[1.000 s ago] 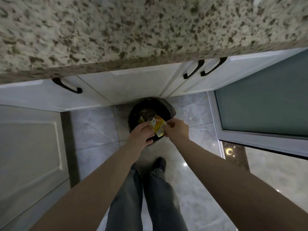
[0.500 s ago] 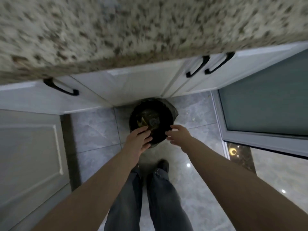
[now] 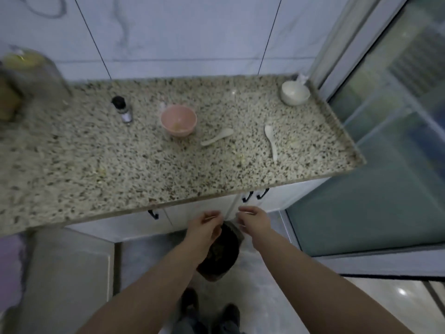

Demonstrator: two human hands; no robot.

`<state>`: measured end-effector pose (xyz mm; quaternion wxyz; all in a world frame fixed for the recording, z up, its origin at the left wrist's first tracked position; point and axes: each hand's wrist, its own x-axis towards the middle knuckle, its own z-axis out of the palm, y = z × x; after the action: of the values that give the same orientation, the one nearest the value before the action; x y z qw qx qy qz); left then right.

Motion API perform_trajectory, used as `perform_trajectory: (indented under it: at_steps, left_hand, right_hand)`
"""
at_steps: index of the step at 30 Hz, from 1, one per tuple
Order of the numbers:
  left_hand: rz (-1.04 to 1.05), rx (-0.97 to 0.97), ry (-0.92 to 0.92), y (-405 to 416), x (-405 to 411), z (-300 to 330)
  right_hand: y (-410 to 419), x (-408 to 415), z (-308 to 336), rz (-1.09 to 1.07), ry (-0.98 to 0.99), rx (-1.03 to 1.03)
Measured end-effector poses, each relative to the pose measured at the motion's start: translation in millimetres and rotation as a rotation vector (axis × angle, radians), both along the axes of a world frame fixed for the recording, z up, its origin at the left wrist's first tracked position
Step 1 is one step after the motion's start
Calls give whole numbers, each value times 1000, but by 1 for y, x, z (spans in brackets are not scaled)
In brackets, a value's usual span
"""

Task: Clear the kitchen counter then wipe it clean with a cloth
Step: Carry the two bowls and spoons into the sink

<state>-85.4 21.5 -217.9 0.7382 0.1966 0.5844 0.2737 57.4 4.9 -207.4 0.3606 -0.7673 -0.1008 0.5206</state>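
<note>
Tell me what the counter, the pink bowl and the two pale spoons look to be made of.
Counter: speckled stone, likely granite, by its beige and dark flecks and faint sheen.
Pink bowl: matte and evenly coloured, so probably plastic or melamine; ceramic cannot be ruled out.
Two spoons: cream, thick, soup-spoon shaped; ceramic or plastic, too blurred to decide.

No legible text, label, brand, number or sign found. The small bottle (image 3: 122, 109) on the counter (image 3: 96, 169) may carry a label, but it is too blurred to read.
</note>
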Motion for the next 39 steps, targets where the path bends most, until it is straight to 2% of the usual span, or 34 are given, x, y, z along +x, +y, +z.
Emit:
perform_trajectory:
  at_steps: [7,16,23,31,34,39]
  left_hand:
    - [-25,143,-62,25,-14,78]
    - [-44,255,44,74,-30,123]
    - [-92,271,43,90,-19,126]
    - [-90,200,79,121,3,110]
    - [-37,163,79,142,12,101]
    - [181,31,40,185,26,93]
  right_hand:
    - [28,-3,72,-26,-3,153]
    - [52,-4,119,9,-44,276]
    - [64,3,129,21,-72,302]
    - [101,47,120,25,-67,308]
    - [124,66,108,59,-54,287]
    - [180,96,91,158,-64,206]
